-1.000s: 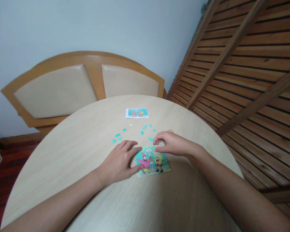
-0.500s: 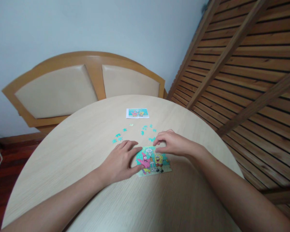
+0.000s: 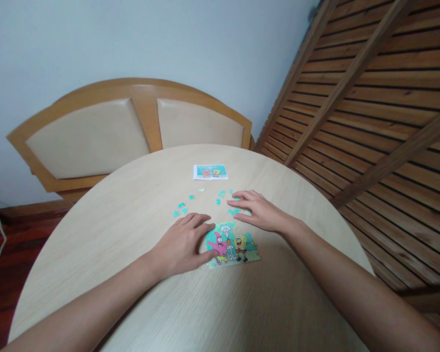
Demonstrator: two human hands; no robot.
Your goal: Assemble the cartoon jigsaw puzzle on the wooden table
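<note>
A partly assembled jigsaw puzzle [image 3: 231, 247] with pink, white and yellow cartoon figures lies flat on the table. My left hand [image 3: 185, 244] rests at its left edge, fingers spread, thumb and index fingertip touching the puzzle. Beyond the top right of the puzzle, my right hand [image 3: 258, 210] hovers with its fingers apart and nothing visible in them. Loose teal puzzle pieces [image 3: 232, 212] lie by its fingertips, and its fingers partly cover some of them. More loose puzzle pieces [image 3: 182, 205] are scattered beyond my left hand.
A picture card [image 3: 210, 171] with the same figures lies toward the far side of the round wooden table [image 3: 139, 195]. One pale piece [image 3: 201, 189] sits nearer. Behind stands a padded bench back [image 3: 146, 117] against the wall; a slatted wooden panel [image 3: 370, 98] is at right.
My right hand has moved away from the puzzle's top edge, forward to the loose pieces, and its fingers have spread. My left hand stays at the puzzle's left edge.
</note>
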